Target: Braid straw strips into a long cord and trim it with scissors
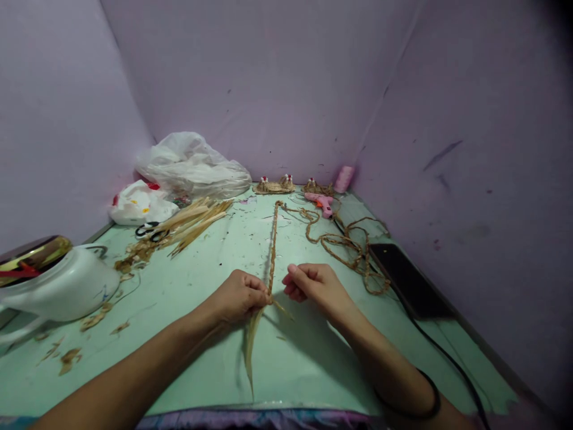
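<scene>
While braid (pixel 273 251) in grip (pixel 244 295) — red object (pixel 23 272) in pot (pixel 78 286)

No lettering can be read; no numbers or signs either.

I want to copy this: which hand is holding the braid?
The left hand pinches the braid by its loose strands; the right hand is apart from it.

A thin brown braid (pixel 273 245) runs straight along the green tabletop (pixel 201 370). At its near end, loose flat strips (pixel 249 346) splay out unbraided, one long and tapering.
</scene>
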A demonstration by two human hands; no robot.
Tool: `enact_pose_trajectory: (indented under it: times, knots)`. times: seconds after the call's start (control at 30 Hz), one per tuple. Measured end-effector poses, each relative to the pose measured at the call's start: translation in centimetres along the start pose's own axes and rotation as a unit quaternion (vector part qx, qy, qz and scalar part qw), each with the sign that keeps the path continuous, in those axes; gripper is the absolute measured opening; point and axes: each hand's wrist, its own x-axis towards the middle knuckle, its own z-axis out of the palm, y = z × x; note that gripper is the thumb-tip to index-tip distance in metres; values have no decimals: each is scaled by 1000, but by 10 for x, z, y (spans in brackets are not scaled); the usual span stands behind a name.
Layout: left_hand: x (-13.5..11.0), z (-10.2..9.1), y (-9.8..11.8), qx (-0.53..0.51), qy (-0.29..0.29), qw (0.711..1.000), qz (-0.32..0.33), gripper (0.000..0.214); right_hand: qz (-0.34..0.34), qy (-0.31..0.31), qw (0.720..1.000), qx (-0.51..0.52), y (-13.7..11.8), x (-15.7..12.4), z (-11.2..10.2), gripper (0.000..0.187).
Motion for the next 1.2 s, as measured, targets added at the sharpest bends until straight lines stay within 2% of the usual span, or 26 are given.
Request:
enact_pose_trajectory:
  times: [0.1, 0.2, 0.27, 0.37, 0.43, 0.53, 0.67, 0.73, 0.87, 0.97, 1.03, 1.13, 1.2]
  knots:
    - [-1, 1, 2, -20, -3, 1000, -3, 9, 112, -101, 976, 159, 3, 4, 5, 19]
    - [-1, 1, 0, -14, -19, 1000, 15, 11, 118, -167, 954, 218, 11, 4, 14, 22]
    - [0, 0, -2, 10, -29, 999, 28, 12, 98, -155, 966, 181, 15, 5, 16, 21]
    - [1, -5, -5, 83, -29, 995, 53, 11, 79, -101, 988, 85, 18, 8, 16, 14]
    - [0, -9, -5, 148, -48, 986, 64, 11, 78, -75, 993, 53, 18, 9, 16, 10]
    - [-4, -14, -2, 229, -63, 970, 56, 16, 92, -68, 992, 47, 16, 10, 18, 8]
    - [-16, -7, 2, 284, -20, 958, 37, 20, 98, -90, 988, 80, 16, 7, 22, 6]
    - [-22, 2, -1, 312, 1, 949, 55, 21, 89, -98, 986, 106, 17, 6, 23, 5]
    - [-29, 21, -14, 402, 86, 903, 125, 21, 87, -83, 982, 145, 18, 5, 25, 7]
    - [-33, 29, -22, 442, 124, 877, 143, 20, 92, -71, 982, 151, 16, 4, 25, 8]
    - [-35, 28, -20, 441, 113, 878, 150, 21, 86, -73, 981, 156, 16, 4, 25, 9]
    - [-35, 17, -7, 399, 80, 900, 153, 29, 74, -92, 978, 175, 17, 5, 24, 8]
    - [-30, 6, 3, 331, 113, 927, 138, 32, 71, -112, 974, 184, 18, 5, 22, 7]
